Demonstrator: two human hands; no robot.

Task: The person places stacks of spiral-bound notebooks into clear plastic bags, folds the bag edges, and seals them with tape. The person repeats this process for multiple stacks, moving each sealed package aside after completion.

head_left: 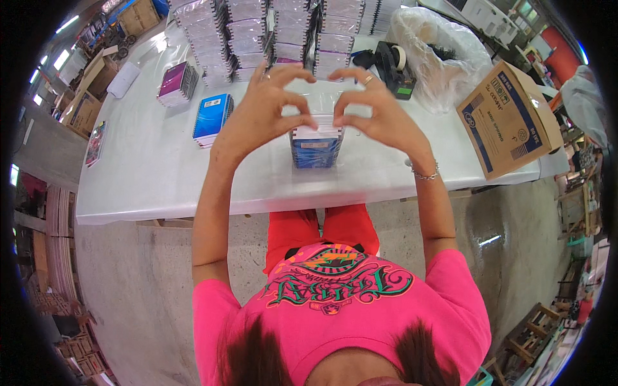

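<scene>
Both my hands are raised over a small stack of spiral-bound notebooks (316,153) near the table's front edge. The stack shows a blue cover at its front and white page edges above. My left hand (267,106) is at the stack's left, its fingers bent in a C with the thumb apart from them. Mirroring it at the right, my right hand (380,109) has its thumb and fingers bent and apart. Both thumb tips are close to the top of the stack; whether they touch it, I cannot tell. No held thing shows clearly in either hand.
Tall stacks of wrapped notebooks (248,38) stand at the back. Left are a blue notebook pile (212,119), a purple-topped pile (177,85) and a booklet (96,143). A black tape dispenser (394,71), a clear plastic bag (438,55) and a cardboard box (508,122) are right.
</scene>
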